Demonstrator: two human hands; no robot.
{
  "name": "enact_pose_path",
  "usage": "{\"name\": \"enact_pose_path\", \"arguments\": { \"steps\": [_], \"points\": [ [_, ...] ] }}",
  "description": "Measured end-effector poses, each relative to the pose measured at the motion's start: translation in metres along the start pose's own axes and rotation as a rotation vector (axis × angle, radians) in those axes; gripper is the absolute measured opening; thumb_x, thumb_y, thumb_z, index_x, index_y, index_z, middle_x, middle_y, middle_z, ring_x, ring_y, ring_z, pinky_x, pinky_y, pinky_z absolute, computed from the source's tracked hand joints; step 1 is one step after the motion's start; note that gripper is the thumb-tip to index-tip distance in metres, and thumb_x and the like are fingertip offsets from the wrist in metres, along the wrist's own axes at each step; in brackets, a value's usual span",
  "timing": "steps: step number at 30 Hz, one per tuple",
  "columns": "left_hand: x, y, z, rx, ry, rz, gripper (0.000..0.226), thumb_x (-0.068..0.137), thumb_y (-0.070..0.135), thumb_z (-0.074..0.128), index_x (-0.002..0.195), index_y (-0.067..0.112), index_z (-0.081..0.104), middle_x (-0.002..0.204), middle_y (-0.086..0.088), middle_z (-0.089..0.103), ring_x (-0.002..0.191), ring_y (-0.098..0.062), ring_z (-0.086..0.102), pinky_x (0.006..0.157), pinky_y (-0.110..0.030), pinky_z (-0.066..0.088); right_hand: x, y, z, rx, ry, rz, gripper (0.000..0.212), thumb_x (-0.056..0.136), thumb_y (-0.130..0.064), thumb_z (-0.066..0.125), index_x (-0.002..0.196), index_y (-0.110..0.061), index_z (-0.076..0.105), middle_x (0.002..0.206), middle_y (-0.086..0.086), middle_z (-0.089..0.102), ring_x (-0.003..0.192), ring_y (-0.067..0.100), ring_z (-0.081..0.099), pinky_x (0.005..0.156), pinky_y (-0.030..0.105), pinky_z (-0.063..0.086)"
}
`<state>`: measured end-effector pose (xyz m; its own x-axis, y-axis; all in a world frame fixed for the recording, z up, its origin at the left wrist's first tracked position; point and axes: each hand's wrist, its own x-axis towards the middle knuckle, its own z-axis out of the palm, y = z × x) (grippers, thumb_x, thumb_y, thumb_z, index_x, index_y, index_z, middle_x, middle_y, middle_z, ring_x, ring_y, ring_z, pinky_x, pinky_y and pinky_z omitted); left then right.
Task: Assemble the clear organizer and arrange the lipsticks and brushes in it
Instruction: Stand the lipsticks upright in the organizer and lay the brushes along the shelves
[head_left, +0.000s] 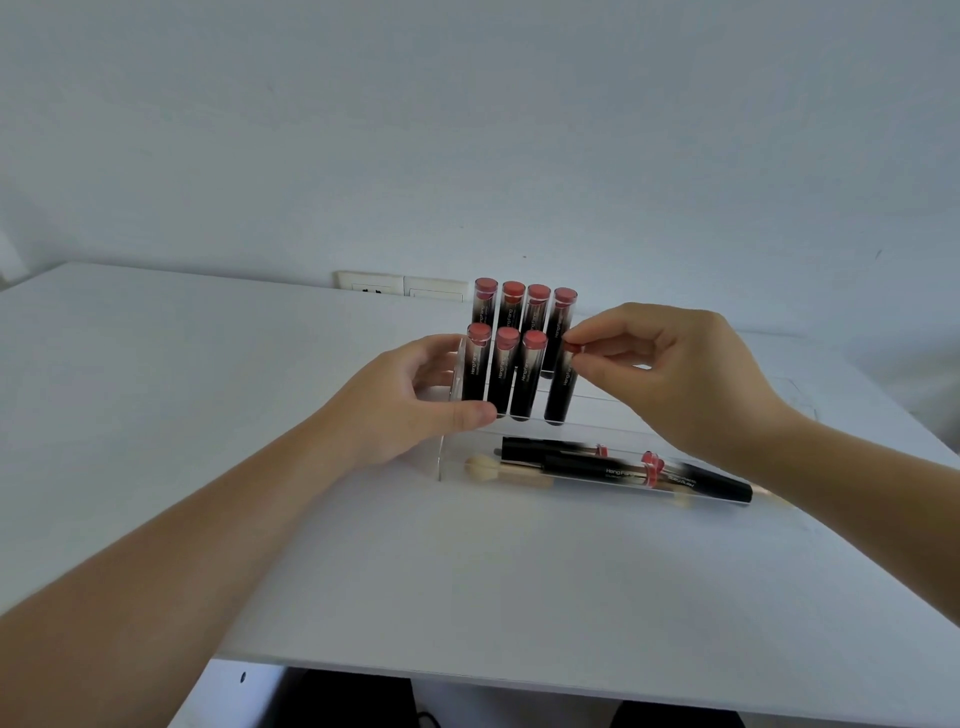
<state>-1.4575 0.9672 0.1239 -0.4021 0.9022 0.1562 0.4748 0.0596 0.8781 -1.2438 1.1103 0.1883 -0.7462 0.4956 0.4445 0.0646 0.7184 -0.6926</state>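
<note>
A clear stepped organizer (597, 415) stands on the white table (467, 561). Several black lipsticks with pink tops stand upright in its two rear rows (537, 312). My right hand (675, 379) pinches the top of one lipstick (562, 389), which stands in the front row's fourth slot. My left hand (410, 400) grips the organizer's left wall, thumb in front. In the low front tray lie several lipsticks (623, 470) and a makeup brush (485, 467) with pale bristles.
The table backs onto a white wall with two white socket plates (402, 286) just behind the organizer. The table's near edge (467, 670) runs across the bottom, with dark floor beneath it.
</note>
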Motion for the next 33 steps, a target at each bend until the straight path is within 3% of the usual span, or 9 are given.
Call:
{"name": "enact_pose_path", "arguments": {
  "steps": [9,18,33],
  "points": [
    [0.0010,-0.0010,-0.0007,-0.008,-0.012,0.009,0.086,0.062,0.057,0.084,0.140,0.033,0.057,0.133,0.021,0.067,0.127,0.004,0.057,0.117,-0.038,0.039,-0.0018,-0.0008,0.0058,-0.042,0.025,-0.063,0.015,0.087,-0.005,0.076,0.095,-0.017,0.077,0.092,-0.011,0.076,0.085,-0.002,0.071,0.078,0.006,0.049],
    [0.0018,-0.0030,-0.0005,-0.021,-0.009,0.004,0.090,0.060,0.059,0.085,0.141,0.033,0.055,0.135,0.018,0.065,0.127,0.002,0.058,0.117,-0.040,0.039,-0.0040,-0.0011,0.0080,-0.058,0.039,-0.054,0.023,0.087,-0.012,0.076,0.090,-0.035,0.075,0.087,-0.022,0.074,0.079,-0.006,0.071,0.073,0.010,0.052],
    [0.0028,-0.0037,-0.0012,-0.004,-0.016,0.006,0.085,0.062,0.061,0.084,0.139,0.037,0.057,0.135,0.018,0.066,0.129,-0.001,0.057,0.117,-0.042,0.038,-0.0036,0.0012,0.0103,-0.055,0.045,-0.095,0.023,0.087,-0.010,0.076,0.091,-0.033,0.074,0.089,-0.025,0.072,0.079,-0.003,0.071,0.072,0.006,0.048]
  ]
}}
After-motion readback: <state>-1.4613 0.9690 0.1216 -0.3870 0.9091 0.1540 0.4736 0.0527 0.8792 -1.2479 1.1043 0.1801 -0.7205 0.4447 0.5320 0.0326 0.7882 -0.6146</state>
